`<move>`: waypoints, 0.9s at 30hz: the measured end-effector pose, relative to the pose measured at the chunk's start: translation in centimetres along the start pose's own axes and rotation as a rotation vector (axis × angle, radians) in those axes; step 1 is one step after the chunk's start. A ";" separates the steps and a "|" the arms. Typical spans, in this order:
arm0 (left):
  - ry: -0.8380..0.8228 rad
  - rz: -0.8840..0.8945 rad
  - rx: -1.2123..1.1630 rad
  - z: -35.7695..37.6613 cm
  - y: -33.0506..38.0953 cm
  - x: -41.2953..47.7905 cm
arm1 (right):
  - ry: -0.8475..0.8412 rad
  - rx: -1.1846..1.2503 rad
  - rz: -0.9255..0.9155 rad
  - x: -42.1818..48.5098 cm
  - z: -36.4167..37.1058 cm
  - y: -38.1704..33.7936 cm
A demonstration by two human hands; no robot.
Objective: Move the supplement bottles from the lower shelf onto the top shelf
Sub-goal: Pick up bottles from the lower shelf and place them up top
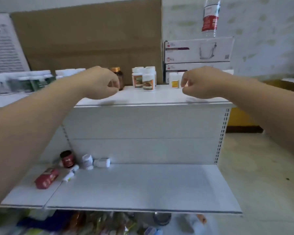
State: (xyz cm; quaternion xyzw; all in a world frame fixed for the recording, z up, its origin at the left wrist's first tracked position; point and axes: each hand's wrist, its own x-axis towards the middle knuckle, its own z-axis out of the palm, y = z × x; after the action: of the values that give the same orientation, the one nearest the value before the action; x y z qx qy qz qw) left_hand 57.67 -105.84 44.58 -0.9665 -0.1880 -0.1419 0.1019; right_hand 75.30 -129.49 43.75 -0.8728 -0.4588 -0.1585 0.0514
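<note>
On the top shelf (159, 97) stand an amber bottle (120, 78), a group of white bottles with orange labels (145, 79) and a white bottle with a yellow label (174, 80). My left hand (98, 83) hovers just left of the amber bottle and partly covers it, fingers loosely curled with nothing seen in them. My right hand (199, 83) hovers right of the yellow-label bottle, curled the same way. On the lower shelf (143, 189), at the back left, a dark red jar (67, 158) stands and two white bottles (95, 162) lie on their sides.
A red box (47, 178) and a small white tube (71, 173) lie on the lower shelf's left part. Green-labelled bottles (32, 82) fill the neighbouring top shelf. Stacked white cartons (198, 50) with a water bottle (210, 17) on them stand behind, beside brown cardboard (92, 36).
</note>
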 end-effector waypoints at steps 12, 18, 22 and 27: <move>-0.196 -0.301 -0.059 8.2 -19.9 -25.1 | -0.142 0.213 -0.228 -2.5 9.9 -27.2; -0.294 -0.416 -0.180 15.9 -25.0 -28.4 | -0.264 0.208 -0.244 -1.1 19.9 -33.9; -0.303 -0.533 -0.320 21.4 -28.5 -27.9 | -0.312 0.180 -0.267 1.7 26.2 -37.0; -0.251 -0.719 -0.450 29.8 -33.3 -25.5 | -0.342 0.239 -0.225 7.3 34.8 -39.8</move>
State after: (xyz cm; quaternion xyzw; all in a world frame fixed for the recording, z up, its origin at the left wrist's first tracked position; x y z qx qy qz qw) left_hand 28.99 -76.60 13.38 -0.8475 -0.4877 -0.0874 -0.1906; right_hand 54.68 -92.74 11.05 -0.8182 -0.5705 0.0423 0.0578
